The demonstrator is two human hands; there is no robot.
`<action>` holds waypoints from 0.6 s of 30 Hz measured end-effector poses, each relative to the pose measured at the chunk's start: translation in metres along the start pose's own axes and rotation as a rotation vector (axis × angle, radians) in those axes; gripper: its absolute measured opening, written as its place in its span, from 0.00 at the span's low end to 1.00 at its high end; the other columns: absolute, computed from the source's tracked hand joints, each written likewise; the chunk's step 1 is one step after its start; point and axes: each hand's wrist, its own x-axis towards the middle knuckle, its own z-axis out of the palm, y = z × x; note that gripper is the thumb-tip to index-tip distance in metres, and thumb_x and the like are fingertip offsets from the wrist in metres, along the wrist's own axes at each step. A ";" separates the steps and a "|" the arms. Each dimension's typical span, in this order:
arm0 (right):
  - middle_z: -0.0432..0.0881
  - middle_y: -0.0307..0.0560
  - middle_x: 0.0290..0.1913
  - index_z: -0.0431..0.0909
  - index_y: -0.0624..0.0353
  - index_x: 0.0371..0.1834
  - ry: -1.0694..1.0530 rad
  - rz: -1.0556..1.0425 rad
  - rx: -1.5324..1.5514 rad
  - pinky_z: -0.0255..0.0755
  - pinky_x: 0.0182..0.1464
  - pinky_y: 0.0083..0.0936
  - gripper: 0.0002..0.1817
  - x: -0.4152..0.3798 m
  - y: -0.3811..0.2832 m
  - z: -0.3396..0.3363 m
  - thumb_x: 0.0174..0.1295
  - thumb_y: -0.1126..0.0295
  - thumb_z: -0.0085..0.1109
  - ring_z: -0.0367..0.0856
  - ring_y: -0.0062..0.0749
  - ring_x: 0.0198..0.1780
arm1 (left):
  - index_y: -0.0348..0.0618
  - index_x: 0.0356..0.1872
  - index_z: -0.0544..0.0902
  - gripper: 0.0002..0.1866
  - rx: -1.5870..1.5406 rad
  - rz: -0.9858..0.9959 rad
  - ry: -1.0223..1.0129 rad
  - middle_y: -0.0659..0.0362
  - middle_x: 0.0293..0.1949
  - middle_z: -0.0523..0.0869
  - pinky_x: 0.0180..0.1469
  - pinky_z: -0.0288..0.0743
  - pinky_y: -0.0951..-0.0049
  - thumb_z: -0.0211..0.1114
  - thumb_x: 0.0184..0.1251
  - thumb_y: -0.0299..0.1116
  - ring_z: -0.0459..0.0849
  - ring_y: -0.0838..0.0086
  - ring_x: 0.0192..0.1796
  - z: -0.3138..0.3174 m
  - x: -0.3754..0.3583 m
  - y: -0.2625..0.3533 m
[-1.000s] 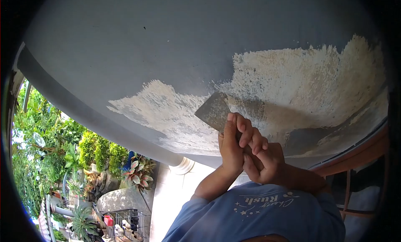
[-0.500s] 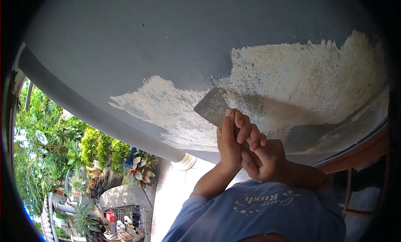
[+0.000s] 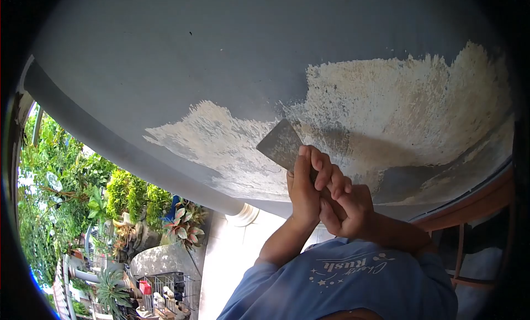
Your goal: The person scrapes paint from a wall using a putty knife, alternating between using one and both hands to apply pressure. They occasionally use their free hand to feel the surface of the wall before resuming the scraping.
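A wide flat-bladed putty knife (image 3: 280, 145) lies with its grey blade against or very close to the surface overhead; contact along its edge cannot be made out. My left hand (image 3: 305, 187) is closed on it just below the blade, thumb pointing up along it. Beside it, my right hand (image 3: 352, 209) is closed at the lower end, where the fingers of both hands hide most of the handle. Around the blade spreads a rough off-white patch (image 3: 392, 99) on the grey painted surface (image 3: 182, 60). A second ragged pale patch (image 3: 215, 138) lies left of the blade.
Along the left runs a curved grey edge (image 3: 127, 143), with a white column (image 3: 243, 214) under it. Beyond are green plants (image 3: 132, 193), and a wire rack (image 3: 171, 292) with shoes. A brown-framed window (image 3: 461, 248) stands at the right. Pale floor tiles (image 3: 221, 265) show below.
The whole view has shifted very slightly. Both hands keep the same grip on the putty knife, and its blade stays at nearly the same spot.
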 end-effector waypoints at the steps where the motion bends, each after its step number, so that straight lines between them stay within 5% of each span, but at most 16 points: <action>1: 0.75 0.43 0.18 0.76 0.63 0.36 0.010 -0.003 0.006 0.70 0.17 0.27 0.10 0.003 -0.003 0.000 0.56 0.70 0.63 0.77 0.33 0.16 | 0.50 0.28 0.64 0.18 -0.029 -0.026 -0.011 0.68 0.13 0.59 0.19 0.73 0.71 0.39 0.78 0.47 0.61 0.80 0.10 0.003 -0.002 0.005; 18: 0.76 0.44 0.19 0.76 0.63 0.35 -0.087 0.030 -0.018 0.70 0.17 0.27 0.10 0.002 -0.006 -0.006 0.56 0.69 0.63 0.77 0.32 0.15 | 0.51 0.29 0.63 0.17 -0.017 -0.054 0.018 0.69 0.13 0.59 0.19 0.73 0.73 0.38 0.78 0.46 0.61 0.81 0.10 0.002 -0.005 0.004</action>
